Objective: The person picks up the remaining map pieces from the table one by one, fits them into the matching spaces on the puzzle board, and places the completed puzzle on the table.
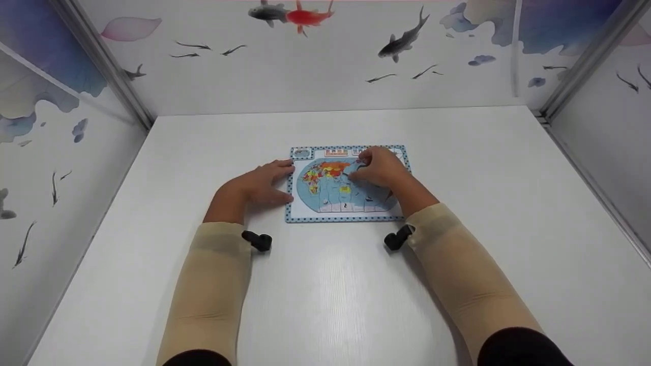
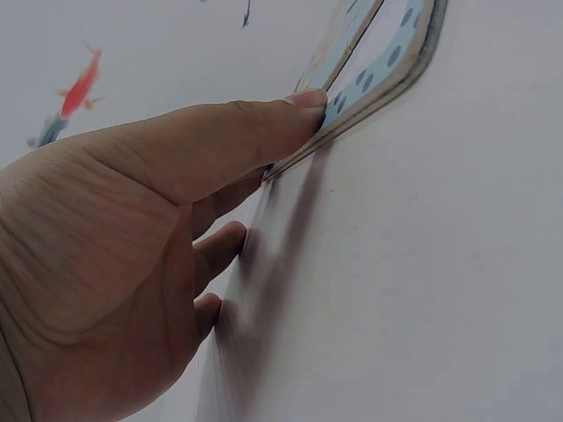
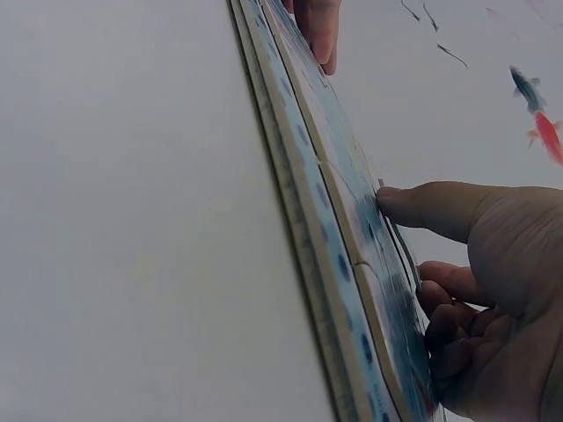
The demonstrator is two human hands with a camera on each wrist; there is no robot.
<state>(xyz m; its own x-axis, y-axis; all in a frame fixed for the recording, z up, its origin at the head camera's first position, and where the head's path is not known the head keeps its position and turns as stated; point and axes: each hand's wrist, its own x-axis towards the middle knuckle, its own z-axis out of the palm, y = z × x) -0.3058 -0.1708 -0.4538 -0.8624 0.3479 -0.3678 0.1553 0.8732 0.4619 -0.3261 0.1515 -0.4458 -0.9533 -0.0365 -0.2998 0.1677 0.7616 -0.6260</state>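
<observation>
A world map jigsaw puzzle (image 1: 330, 219) with a blue dotted border lies flat on the white table. My left hand (image 1: 262, 184) rests at its left edge, thumb on the dotted border and the other fingers fairly straight, as the left wrist view shows. Over the upper right of the map, my right hand (image 1: 381, 165) pinches a thin puzzle piece (image 3: 401, 236) between thumb and fingers. That piece stands tilted slightly off the map surface in the right wrist view. The right hand covers part of the map's right side.
The white table (image 1: 325, 295) spreads around the puzzle on all sides. White panels (image 1: 325, 76) printed with fish and leaves stand at the back and both sides. A small black wrist camera (image 1: 258, 241) sits on each sleeve.
</observation>
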